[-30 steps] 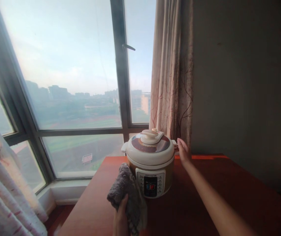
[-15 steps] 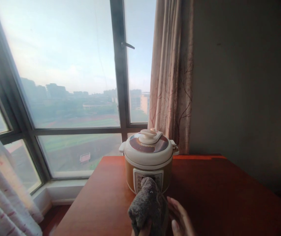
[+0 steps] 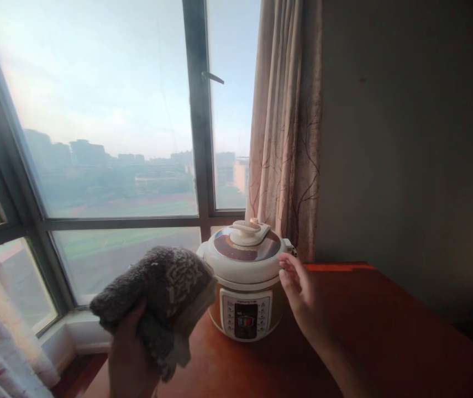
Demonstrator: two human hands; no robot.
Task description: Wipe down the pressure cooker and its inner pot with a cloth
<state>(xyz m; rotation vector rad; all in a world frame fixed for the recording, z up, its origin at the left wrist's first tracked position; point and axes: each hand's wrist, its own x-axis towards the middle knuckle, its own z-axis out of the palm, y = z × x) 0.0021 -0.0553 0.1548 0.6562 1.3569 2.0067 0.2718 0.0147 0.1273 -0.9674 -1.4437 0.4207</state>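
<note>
A folded grey towel (image 3: 157, 293) with a pale pattern is held up left of the cooker, and my left hand (image 3: 131, 354) is wrapped round it from below. An electric pressure cooker (image 3: 242, 271) with a cream lid, brown body and front control panel stands on the table. At the lid's right edge is my right hand (image 3: 303, 293), fingers slightly bent and apart, holding nothing. Whether its fingertips touch the lid I cannot tell. The towel hides part of the table and window behind it.
The reddish-brown wooden table (image 3: 377, 331) reaches to the window frame (image 3: 124, 224) and the dark wall (image 3: 402, 166). A beige curtain (image 3: 284, 127) hangs behind the cooker, and a white patterned curtain (image 3: 4, 326) hangs at the lower left.
My left hand has lifted the towel up and left, away from the control panel, which now shows fully. My right hand has risen from the table area to beside the lid.
</note>
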